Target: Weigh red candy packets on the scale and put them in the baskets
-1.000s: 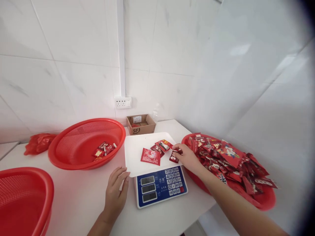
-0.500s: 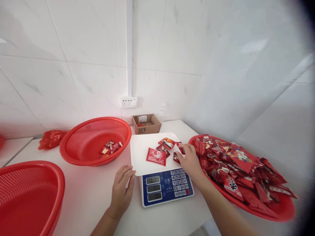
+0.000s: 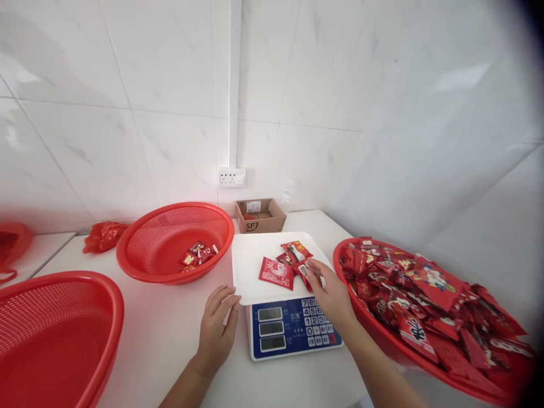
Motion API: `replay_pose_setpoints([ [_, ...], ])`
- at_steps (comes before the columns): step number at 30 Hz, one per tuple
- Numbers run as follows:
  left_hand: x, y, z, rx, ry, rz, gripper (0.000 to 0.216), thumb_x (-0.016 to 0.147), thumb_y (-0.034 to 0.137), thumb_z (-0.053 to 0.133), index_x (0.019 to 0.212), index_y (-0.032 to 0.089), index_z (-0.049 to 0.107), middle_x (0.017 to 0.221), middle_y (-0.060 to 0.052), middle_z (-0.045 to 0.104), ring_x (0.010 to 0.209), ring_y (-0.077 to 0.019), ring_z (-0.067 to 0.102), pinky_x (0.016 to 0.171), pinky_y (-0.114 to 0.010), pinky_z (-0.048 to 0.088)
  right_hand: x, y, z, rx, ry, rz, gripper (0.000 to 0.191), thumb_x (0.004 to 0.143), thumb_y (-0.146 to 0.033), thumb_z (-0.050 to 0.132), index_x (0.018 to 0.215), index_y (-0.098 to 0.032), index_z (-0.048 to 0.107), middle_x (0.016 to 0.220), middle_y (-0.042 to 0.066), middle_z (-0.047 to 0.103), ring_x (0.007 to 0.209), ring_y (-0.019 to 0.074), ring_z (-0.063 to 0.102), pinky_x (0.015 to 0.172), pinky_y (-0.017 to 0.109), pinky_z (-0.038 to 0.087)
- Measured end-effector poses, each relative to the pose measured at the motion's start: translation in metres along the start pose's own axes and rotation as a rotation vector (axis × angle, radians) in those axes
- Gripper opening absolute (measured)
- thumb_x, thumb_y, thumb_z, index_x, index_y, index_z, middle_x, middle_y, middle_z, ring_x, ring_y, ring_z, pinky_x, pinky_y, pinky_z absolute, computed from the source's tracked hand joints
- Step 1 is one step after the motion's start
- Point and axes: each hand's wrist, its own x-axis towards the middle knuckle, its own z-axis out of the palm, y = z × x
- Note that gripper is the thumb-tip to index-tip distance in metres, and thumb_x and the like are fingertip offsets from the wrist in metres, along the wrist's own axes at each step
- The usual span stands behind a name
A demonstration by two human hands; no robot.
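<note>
White tiled walls back the white counter [image 3: 161,334] where your scale [image 3: 293,328] stands. Your right hand [image 3: 331,292] pinches a red packet [image 3: 302,271] on the scale's white tray [image 3: 250,266], beside other packets [image 3: 278,272]. Your left hand [image 3: 219,326] rests flat by the tray's corner, fingers loosely apart.

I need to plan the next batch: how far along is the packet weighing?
Done: a few packets lie in the middle basket. In hand: the right hand touches packets on the scale tray; the left hand rests beside it. Left: the heaped basket.
</note>
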Motion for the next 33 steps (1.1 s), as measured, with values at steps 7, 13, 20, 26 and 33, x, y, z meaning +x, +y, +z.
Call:
replay_pose_setpoints([
  [7,-0.002,-0.001,0.001,0.001,-0.010,-0.007,0.019,0.087,0.012,0.052,0.097,0.022,0.064,0.104,-0.008,0.065,0.108,-0.0223,0.059,0.089,-0.040,0.053,-0.003,0.002,0.005,0.074,-0.047,-0.028,0.040,0.088,-0.044,0.043,0.120,-0.022,0.053,0.117,0.011,0.063,0.101,0.0233,0.062,0.091,0.042,0.049],
  [13,-0.002,-0.001,0.001,0.002,-0.008,-0.015,0.019,0.087,0.012,0.052,0.097,0.022,0.064,0.104,-0.008,0.066,0.108,-0.0223,0.059,0.089,-0.039,0.054,0.000,0.007,0.008,0.029,-0.025,-0.093,0.042,0.090,-0.043,0.039,0.124,-0.020,0.050,0.126,0.013,0.057,0.116,0.0226,0.054,0.099,0.042,0.044],
  [20,-0.003,-0.002,0.001,-0.004,-0.020,-0.031,0.019,0.087,0.013,0.051,0.097,0.022,0.064,0.105,-0.008,0.066,0.109,-0.0230,0.059,0.090,-0.040,0.053,0.022,0.003,0.016,-0.438,-0.230,-0.090,0.065,0.083,-0.058,0.045,0.140,-0.028,0.038,0.154,0.010,0.022,0.142,0.0351,0.011,0.108,0.062,0.018],
  [26,-0.003,-0.001,0.001,-0.006,-0.018,-0.030,0.020,0.087,0.012,0.051,0.097,0.023,0.064,0.104,-0.008,0.065,0.108,-0.0220,0.059,0.089,-0.039,0.053,0.033,-0.013,0.035,-0.588,-0.399,-0.035,0.069,0.080,-0.060,0.049,0.142,-0.032,0.036,0.156,0.010,0.018,0.141,0.0374,0.013,0.106,0.061,0.021],
  [33,-0.002,0.000,0.000,-0.002,-0.020,-0.027,0.020,0.086,0.011,0.052,0.097,0.023,0.064,0.105,-0.007,0.065,0.108,-0.0216,0.059,0.090,-0.037,0.052,0.030,-0.031,0.044,-0.456,-0.461,-0.098,0.059,0.085,-0.054,0.045,0.140,-0.032,0.040,0.156,0.006,0.020,0.142,0.0315,0.014,0.110,0.056,0.018],
])
